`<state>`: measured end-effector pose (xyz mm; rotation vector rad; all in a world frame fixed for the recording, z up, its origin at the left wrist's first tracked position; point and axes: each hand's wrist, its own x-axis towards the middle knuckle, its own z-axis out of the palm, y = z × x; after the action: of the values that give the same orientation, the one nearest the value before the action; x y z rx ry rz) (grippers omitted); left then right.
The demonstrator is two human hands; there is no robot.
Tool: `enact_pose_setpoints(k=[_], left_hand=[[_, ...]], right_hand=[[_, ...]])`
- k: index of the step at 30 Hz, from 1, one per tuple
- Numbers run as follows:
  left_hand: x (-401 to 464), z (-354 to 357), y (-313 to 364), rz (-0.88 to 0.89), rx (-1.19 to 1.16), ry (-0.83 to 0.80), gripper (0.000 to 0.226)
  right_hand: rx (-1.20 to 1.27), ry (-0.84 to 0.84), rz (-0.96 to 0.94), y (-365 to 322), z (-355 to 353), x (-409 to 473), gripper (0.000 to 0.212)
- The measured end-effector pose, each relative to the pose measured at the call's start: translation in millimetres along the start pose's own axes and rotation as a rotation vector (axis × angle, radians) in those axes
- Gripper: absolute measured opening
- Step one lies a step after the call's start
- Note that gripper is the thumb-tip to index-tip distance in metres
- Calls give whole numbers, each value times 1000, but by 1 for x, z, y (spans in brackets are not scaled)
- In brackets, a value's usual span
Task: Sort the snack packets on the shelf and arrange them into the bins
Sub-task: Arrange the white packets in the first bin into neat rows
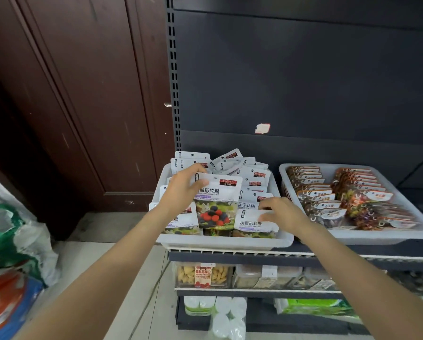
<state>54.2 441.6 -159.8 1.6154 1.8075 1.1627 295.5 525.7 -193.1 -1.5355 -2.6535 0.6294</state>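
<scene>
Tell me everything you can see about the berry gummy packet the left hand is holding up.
The berry gummy packet is a glossy white pouch with a hang hole, a red logo, black Chinese lettering and a picture of red and dark berries. It stands upright in the left bin, above its neighbours. The left hand grips its upper left edge.

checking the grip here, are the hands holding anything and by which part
The left hand grips a raspberry gummy packet by its upper left edge. The right hand rests its fingers on a lower packet's top edge; a real grip cannot be told.
</scene>
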Motion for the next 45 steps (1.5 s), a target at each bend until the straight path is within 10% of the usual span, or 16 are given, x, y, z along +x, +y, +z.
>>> enact_pose_setpoints(k=[7, 15, 27, 37, 45], left_hand=[[33, 39, -4, -52, -4, -46, 9], [27, 49, -3, 13, 195, -333, 22], [20, 19, -5, -27, -246, -256, 14], [28, 11, -6, 27, -164, -330, 15], [21, 36, -5, 3, 67, -509, 38]], right_hand=[[355, 117, 62, -1, -8, 2, 86], [461, 170, 38, 1, 2, 6, 107], [240, 166, 138, 8, 7, 11, 29], [376, 178, 74, 4, -4, -2, 103], [338, 118, -23, 0, 3, 10, 82]])
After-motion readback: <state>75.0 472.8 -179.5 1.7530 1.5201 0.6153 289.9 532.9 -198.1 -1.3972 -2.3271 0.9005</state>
